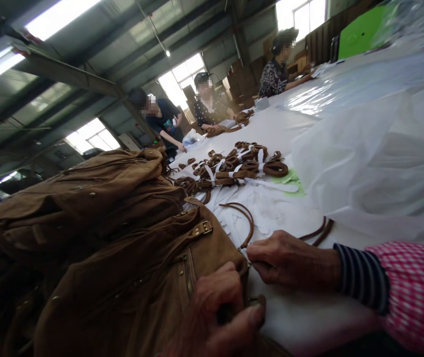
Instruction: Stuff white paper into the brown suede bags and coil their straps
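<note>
A brown suede bag (133,277) with brass hardware lies at the near left of a white table (308,317), on a pile of more brown bags (85,198). My left hand (215,317) grips the bag's lower right corner. My right hand (290,263), in a striped cuff and pink checked sleeve, pinches the end of a thin brown strap (247,223) beside the bag's edge. The strap loops away over the table.
Several coiled brown straps (241,166) bound with white ties lie mid-table, near a green sheet (290,181). Clear plastic bags (375,163) cover the right side. Three people (208,104) work at the far end. Cardboard boxes stand behind them.
</note>
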{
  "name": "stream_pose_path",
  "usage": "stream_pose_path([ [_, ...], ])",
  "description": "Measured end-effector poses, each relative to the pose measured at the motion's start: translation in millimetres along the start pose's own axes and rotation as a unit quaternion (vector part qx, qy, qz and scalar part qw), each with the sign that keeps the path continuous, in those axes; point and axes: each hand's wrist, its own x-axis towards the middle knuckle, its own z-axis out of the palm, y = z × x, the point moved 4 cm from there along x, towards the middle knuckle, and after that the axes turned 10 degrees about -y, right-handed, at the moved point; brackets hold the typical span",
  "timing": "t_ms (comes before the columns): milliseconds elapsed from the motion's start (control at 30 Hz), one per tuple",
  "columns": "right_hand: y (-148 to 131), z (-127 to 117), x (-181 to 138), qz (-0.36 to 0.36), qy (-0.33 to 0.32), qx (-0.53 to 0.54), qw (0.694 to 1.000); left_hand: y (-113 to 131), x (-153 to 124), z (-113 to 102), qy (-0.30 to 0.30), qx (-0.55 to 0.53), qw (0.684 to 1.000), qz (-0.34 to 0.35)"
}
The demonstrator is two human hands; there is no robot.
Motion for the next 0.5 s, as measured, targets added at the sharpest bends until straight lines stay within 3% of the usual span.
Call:
stream_pose_path([
  [67, -1, 0, 2, -0.012, 0.007, -0.001, 1.0, -4, -1, 2, 0.011, 0.02, 1.0, 0.001],
  [233, 5, 0, 2, 0.006, 0.019, 0.015, 1.0, 2, 9, 32, -0.006, 0.118, 0.976, 0.182],
  [400, 11, -8, 2, 0.04, -0.057, 0.113, 0.991, 1, 15, 42, -0.041, 0.169, 0.964, 0.202],
  [500, 13, -22, 6, 0.056, -0.018, 0.11, 0.992, 1, 13, 38, -0.011, 0.131, 0.965, 0.225],
])
